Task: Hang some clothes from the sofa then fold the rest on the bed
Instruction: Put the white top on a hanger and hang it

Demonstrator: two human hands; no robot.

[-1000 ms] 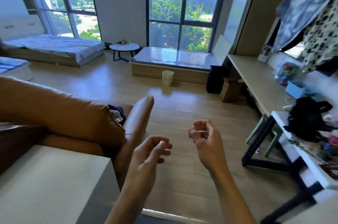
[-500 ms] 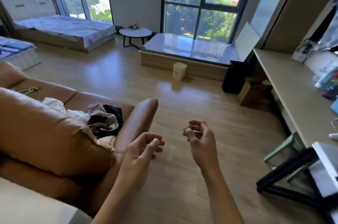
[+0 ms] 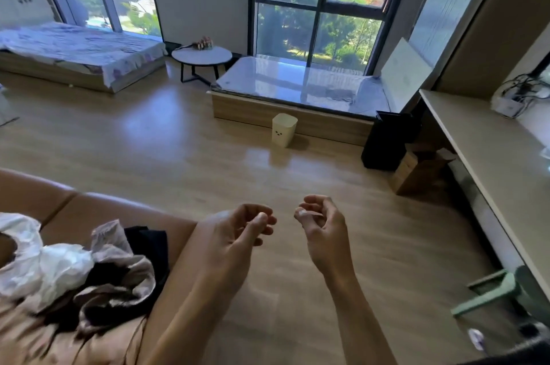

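While left hand (image 3: 235, 238) and right hand (image 3: 324, 235) hover empty, fingers (image 3: 261, 220) loosely curled, crumpled clothes (image 3: 68, 263) on smooth sofa (image 3: 101, 207)

Empty hands (image 3: 235, 236) (image 3: 323, 233) hover beside clothes (image 3: 59, 269) on sofa (image 3: 98, 207).

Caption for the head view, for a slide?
Left hand and right hand hover empty near clothes piled on the sofa.

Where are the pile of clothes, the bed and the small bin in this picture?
pile of clothes (image 3: 89, 272), head view, middle of the heap.
bed (image 3: 77, 46), head view, top of its patterned sheet.
small bin (image 3: 284, 134), head view, its front face.
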